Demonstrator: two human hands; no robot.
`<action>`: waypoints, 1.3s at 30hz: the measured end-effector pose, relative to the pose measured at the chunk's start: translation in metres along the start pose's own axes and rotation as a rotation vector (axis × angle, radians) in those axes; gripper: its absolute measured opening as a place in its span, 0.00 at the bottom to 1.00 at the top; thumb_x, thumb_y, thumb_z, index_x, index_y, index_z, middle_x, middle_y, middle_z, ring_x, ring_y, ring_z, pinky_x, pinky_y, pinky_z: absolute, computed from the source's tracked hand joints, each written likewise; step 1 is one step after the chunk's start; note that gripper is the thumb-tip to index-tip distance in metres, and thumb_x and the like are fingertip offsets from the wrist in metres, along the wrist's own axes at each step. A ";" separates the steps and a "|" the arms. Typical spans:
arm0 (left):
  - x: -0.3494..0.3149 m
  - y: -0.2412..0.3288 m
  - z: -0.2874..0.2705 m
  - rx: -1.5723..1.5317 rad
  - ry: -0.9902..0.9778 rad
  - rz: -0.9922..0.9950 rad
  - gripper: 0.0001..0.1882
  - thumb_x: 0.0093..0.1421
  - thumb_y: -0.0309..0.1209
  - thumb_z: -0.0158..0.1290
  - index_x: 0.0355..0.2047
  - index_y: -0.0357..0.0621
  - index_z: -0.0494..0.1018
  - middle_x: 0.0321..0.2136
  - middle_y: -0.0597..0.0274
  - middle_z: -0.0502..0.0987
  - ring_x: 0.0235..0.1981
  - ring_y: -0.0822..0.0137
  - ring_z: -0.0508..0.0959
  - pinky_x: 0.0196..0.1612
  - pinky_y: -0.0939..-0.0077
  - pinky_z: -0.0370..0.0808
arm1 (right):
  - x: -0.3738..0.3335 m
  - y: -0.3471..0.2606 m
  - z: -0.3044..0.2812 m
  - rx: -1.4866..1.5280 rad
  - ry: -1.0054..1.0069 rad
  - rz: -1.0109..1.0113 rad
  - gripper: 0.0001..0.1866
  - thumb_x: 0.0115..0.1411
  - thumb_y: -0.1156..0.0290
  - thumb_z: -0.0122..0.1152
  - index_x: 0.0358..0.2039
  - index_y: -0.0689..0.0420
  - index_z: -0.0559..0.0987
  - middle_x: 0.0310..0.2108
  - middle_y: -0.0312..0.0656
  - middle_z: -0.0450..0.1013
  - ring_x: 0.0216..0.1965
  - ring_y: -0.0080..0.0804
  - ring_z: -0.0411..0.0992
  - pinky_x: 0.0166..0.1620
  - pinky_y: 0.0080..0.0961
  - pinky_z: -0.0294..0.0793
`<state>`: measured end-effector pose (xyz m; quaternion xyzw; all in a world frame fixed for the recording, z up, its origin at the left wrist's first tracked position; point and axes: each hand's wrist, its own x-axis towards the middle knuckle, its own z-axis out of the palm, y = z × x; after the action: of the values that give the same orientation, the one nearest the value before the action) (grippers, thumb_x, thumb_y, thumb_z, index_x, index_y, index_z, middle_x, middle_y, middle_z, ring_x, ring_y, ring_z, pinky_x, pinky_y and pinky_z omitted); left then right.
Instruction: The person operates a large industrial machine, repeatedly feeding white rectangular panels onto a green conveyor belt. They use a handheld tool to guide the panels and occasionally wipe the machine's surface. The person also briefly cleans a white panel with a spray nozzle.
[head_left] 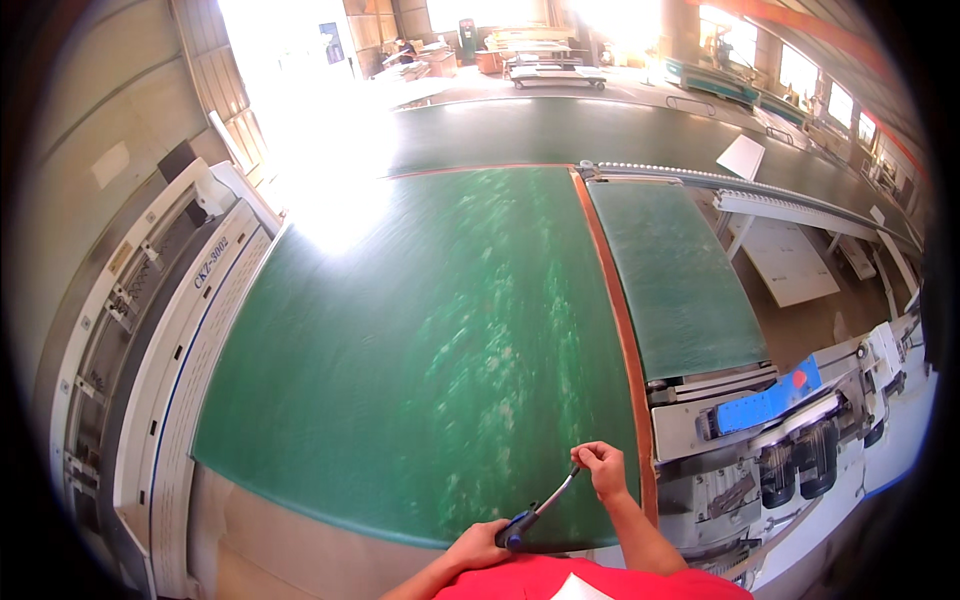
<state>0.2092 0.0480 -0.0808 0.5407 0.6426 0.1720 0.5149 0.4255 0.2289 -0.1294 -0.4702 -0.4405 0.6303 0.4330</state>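
My left hand [478, 546] is closed round the dark blue and black handle of a hand tool [554, 496] with a thin silver rod, low in front of my body. From the handle the rod slants up to the right. At its dark tip the fingers of my right hand [603, 470] are pinched together; exactly how they grip it is too small to make out. Both hands are over the near edge of a wide green conveyor belt [340, 370], whose surface has pale dusty streaks.
A long white machine [190, 370] runs along the belt's left side. An orange-brown strip [622, 320] borders the right side, beside a narrower green belt [682, 275] and motors [800, 465] under a blue cover [768, 393]. A white panel [741, 157] lies farther back.
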 end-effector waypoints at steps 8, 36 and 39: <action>0.007 0.003 0.008 0.027 0.000 0.082 0.24 0.51 0.40 0.58 0.47 0.42 0.74 0.34 0.44 0.80 0.37 0.46 0.79 0.42 0.59 0.73 | -0.004 -0.003 -0.010 -0.016 -0.026 -0.058 0.06 0.61 0.77 0.58 0.33 0.66 0.81 0.30 0.42 0.79 0.32 0.26 0.77 0.39 0.22 0.76; -0.017 0.005 0.029 -0.028 0.063 0.061 0.25 0.51 0.41 0.59 0.46 0.41 0.74 0.33 0.44 0.79 0.35 0.47 0.79 0.41 0.61 0.73 | -0.020 -0.005 -0.019 -0.015 -0.039 -0.077 0.07 0.62 0.75 0.58 0.34 0.65 0.81 0.31 0.42 0.79 0.32 0.26 0.77 0.40 0.23 0.78; -0.022 0.002 0.033 -0.025 0.090 0.069 0.24 0.51 0.41 0.59 0.46 0.41 0.74 0.32 0.44 0.79 0.34 0.47 0.79 0.41 0.60 0.74 | -0.020 -0.006 -0.021 0.005 -0.044 -0.090 0.07 0.62 0.75 0.58 0.34 0.64 0.81 0.31 0.42 0.79 0.33 0.27 0.77 0.39 0.23 0.78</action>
<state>0.2359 0.0187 -0.0820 0.5476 0.6441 0.2217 0.4859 0.4500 0.2142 -0.1231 -0.4347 -0.4691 0.6215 0.4524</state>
